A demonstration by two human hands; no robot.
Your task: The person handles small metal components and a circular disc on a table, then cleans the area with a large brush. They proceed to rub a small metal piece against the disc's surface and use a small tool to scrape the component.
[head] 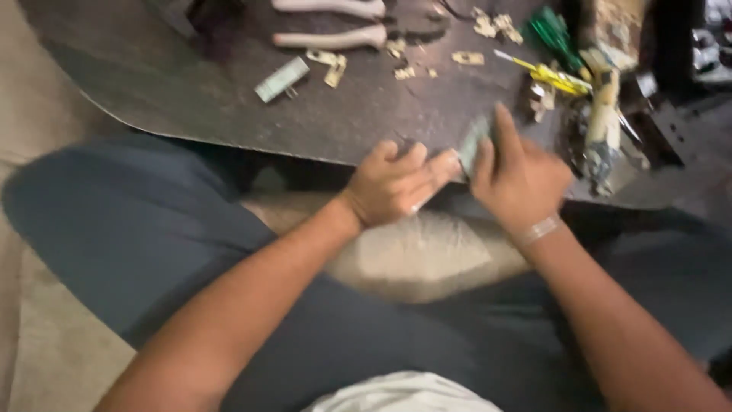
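1. The desk (191, 91) is the biggest thing in front of me: a dark, speckled slab with a rounded edge, sitting just past my knees. I sit cross-legged in dark trousers (130, 229), and both forearms reach over my lap to its near edge.

2. Along the far side of the desk lie two pale handles (328, 37), a flat greenish bar (281, 79) near the middle, scattered brass bits (329, 64), and at the right a yellow screwdriver (550, 76) beside a heap of tools that I cannot sort out through the blur.

3. My left hand (396, 183) rests at the desk's edge, its fingers curled together and pressed against the piece from the left.

4. My right hand (518, 175) comes in from the other side, its fingers clamped on the same piece, with one finger stretched up along its back.

5. The small metal piece (471, 146) sits between the two hands, right at the desk's near edge, grey-green and flat-sided. The blur hides its detail.

6. I judge it stiff and hard, light enough for fingertips, with some weight for its size. Smooth metal could slip, so I would pinch its flat faces, not its narrow edges, and keep it low over the desk.
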